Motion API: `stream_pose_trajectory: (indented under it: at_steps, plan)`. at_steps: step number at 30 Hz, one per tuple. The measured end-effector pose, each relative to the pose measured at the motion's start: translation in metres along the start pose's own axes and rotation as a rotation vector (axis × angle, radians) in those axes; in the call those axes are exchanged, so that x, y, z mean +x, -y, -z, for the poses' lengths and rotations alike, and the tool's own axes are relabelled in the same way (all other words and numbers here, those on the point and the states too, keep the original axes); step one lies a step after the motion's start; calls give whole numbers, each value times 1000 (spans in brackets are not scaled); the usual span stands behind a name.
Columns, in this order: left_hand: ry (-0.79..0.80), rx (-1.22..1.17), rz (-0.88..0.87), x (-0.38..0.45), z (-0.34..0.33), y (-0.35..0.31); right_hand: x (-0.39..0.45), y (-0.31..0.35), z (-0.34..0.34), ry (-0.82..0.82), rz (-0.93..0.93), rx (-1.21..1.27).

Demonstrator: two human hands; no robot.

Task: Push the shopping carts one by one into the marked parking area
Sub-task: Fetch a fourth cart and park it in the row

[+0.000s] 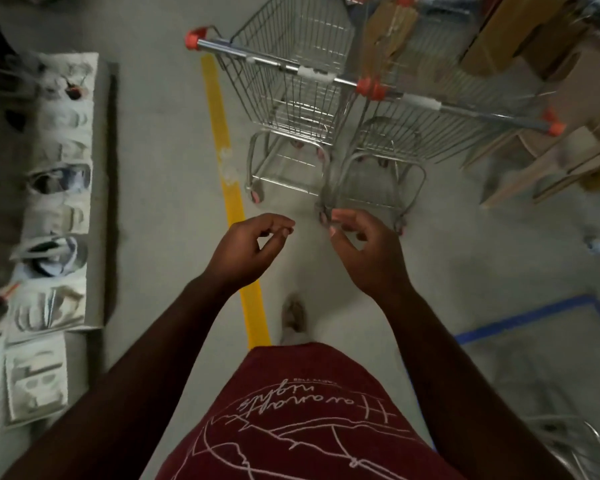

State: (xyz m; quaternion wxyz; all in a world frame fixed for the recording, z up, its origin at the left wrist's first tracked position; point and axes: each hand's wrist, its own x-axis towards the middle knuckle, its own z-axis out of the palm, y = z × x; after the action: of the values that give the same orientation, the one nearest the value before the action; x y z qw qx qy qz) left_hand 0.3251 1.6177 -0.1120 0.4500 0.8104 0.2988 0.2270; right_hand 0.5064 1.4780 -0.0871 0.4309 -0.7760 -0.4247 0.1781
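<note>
Two wire shopping carts stand side by side ahead of me, just right of a yellow floor line (222, 143). The left cart (291, 98) and the right cart (413, 133) both have chrome handles with orange end caps. My left hand (250, 251) and my right hand (364, 251) hover in front of me, well short of the handles, fingers loosely curled with nothing in them. Neither hand touches a cart. My right fingertips overlap the right cart's rear wheel in the picture.
A low shelf with shoes and boxes (56, 202) runs along the left. Cardboard boxes (520, 36) and wooden pieces (551, 168) crowd the right. Blue tape (520, 320) marks a floor area at the right. Part of another wire cart (575, 445) shows bottom right.
</note>
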Motion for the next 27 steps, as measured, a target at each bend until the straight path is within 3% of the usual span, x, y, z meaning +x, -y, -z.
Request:
stream_pose_trajectory:
  at_steps: [2, 6, 12, 16, 21, 22, 27]
  plan:
    - [7, 13, -18, 47, 13, 17, 42, -6, -15, -50, 10, 34]
    - [12, 68, -58, 151, 34, 51, 137, -14, -49, -130, 241, 119]
    - [27, 201, -119, 286, 75, 77, 291, -4, -87, -101, 160, 114]
    - [-48, 360, -284, 355, 97, 97, 369, -3, -97, -130, 153, -229]
    - [179, 640, -51, 431, 116, 147, 428, -21, -120, 13, -55, -475]
    - [227, 668, -83, 454, 126, 164, 442, -21, -130, -6, -117, -501]
    - [152, 680, -303, 474, 146, 182, 445, -23, -151, -103, -146, -679]
